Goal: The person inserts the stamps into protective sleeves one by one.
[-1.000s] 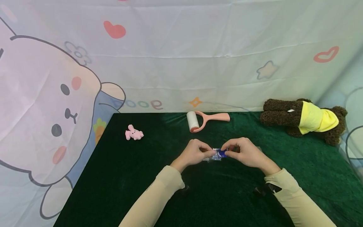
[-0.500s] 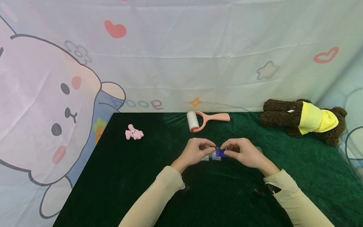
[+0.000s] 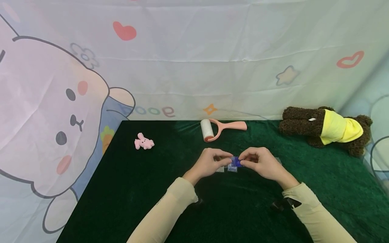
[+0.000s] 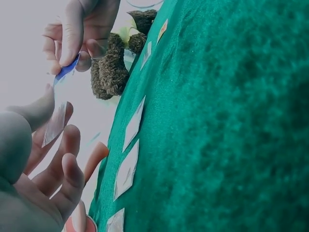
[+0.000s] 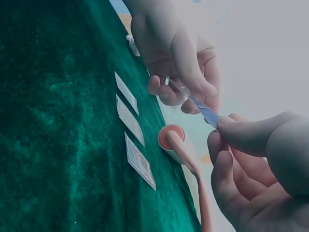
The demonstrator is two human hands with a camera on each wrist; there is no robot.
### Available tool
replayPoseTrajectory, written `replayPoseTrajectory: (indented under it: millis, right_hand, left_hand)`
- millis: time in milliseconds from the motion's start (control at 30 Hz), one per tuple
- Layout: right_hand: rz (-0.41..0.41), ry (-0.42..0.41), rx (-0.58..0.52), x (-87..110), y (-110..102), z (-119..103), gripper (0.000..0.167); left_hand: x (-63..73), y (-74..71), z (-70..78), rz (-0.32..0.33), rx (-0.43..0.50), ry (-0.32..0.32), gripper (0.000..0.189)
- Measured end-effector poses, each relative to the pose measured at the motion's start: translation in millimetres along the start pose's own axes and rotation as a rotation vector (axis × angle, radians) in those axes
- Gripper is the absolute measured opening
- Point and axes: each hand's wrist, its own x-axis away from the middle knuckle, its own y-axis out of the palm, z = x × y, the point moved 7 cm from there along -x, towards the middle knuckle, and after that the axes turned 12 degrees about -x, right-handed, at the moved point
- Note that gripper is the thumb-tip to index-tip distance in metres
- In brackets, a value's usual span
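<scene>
A small flat plastic packet (image 3: 235, 161), part blue and part clear, is stretched between both hands over the green cloth. My left hand (image 3: 209, 162) pinches its clear end between thumb and fingers. At the blue end, my right hand (image 3: 261, 163) grips with thumb and index finger. The left wrist view shows the clear part (image 4: 55, 123) hanging past the left thumb, its other fingers loosely bent. Below the hands, several similar flat clear packets lie in a row, including one with a printed face (image 3: 232, 168) and a pale one (image 3: 220, 169).
A lint roller (image 3: 223, 127) with a pink handle lies at the back of the green cloth (image 3: 170, 202). To the left is a small pink plush toy (image 3: 144, 141). On the far right lies a brown teddy bear (image 3: 304, 121) in yellow, by the printed curtain (image 3: 194, 40).
The blue packet has come slightly up and away from the printed packet beneath, which now shows more separately. Both hands keep nearly the same place, the left fingers a little further right.
</scene>
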Motion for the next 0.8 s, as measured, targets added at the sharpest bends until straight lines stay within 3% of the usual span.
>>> replayPoseTrajectory:
  millis: [233,800]
  right_hand:
    - [0.017,0.006,0.003,1.4,-1.9,3.1,0.012]
    - [-0.023,0.056,-0.097,0.5,0.8,4.4,0.018]
  left_hand:
    - [1.0,5.0,1.3,-0.052,0.034,0.003,0.046]
    - [-1.5,6.5,6.6,-0.055,0.032,0.017,0.047]
